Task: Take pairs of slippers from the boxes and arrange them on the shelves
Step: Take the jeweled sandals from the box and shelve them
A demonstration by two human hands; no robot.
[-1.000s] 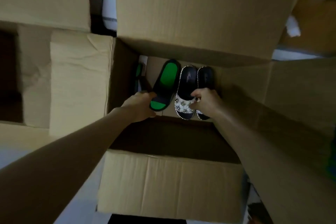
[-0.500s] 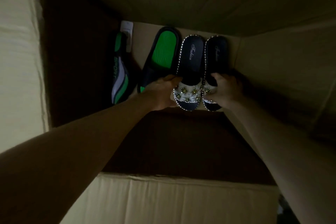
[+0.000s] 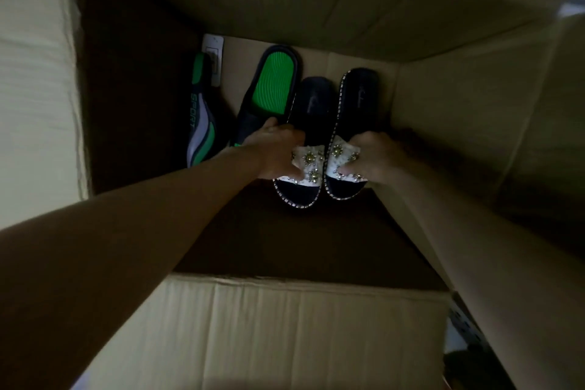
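Cardboard box (image 3: 474, 98): left grip (image 3: 278, 153), right grip (image 3: 375, 157) each holding beaded slippers (image 3: 356, 98)

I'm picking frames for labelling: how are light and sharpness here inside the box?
Head view: dim overall, left inner wall of the box nearly black; insole of the green slipper and straps of the beaded slippers stand out; their insole script unreadable; wide-angle lens bows the box edges.

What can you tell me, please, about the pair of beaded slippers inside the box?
The pair of beaded slippers has dark footbeds, white straps set with metallic flower beads, and studded trim round the soles. They sit side by side in the cardboard box, toes nearest the viewer. The left hand grips one strap, the right hand the other.
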